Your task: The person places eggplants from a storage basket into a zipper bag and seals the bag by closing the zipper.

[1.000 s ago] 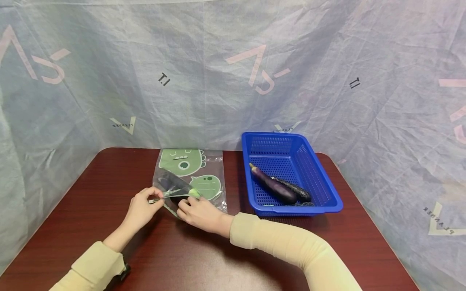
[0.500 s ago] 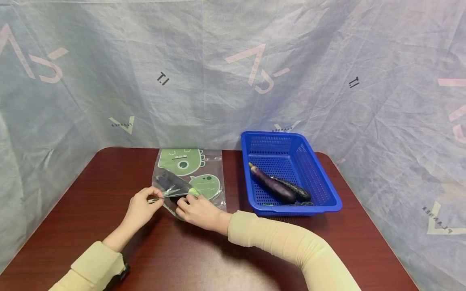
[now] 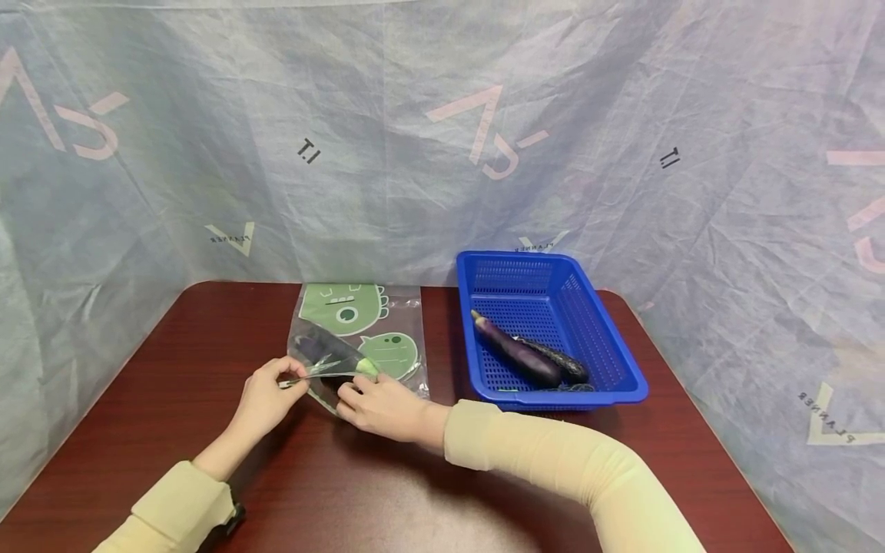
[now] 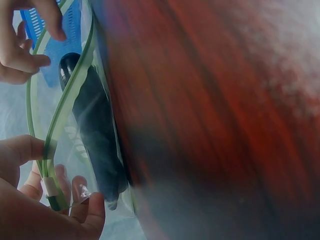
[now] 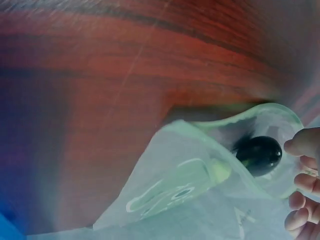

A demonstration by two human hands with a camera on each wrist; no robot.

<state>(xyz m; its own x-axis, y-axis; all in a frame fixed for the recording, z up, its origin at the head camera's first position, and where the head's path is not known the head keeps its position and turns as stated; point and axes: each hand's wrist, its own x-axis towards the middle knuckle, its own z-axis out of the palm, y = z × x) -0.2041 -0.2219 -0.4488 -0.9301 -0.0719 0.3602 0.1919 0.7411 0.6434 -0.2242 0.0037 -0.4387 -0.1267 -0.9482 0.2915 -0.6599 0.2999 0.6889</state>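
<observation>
A clear zip bag (image 3: 404, 303) with green dinosaur prints lies on the table, its mouth spread toward me. Inside it rests an eggplant (image 3: 321, 343), whose dark rounded end (image 5: 260, 155) shows at the mouth in the right wrist view. My left hand (image 3: 266, 393) pinches the left corner of the bag's green-edged rim (image 4: 64, 107), near a pale end piece. At the mouth's other side is my right hand (image 3: 383, 407); its fingers (image 4: 32, 61) look loosely bent and spread beside the rim in the left wrist view. Whether they touch the plastic is unclear.
On the right stands a blue plastic basket (image 3: 625, 346) holding a smooth purple eggplant (image 3: 515, 352), a darker rough-skinned long vegetable (image 3: 563, 362) and a partly hidden dark item at its front wall. A grey cloth (image 3: 387, 138) hangs behind the reddish-brown table (image 3: 415, 507).
My right forearm has shifted slightly right, while the right hand stays by the bag's mouth. The left hand keeps its pinch, and the eggplant lies as before.
</observation>
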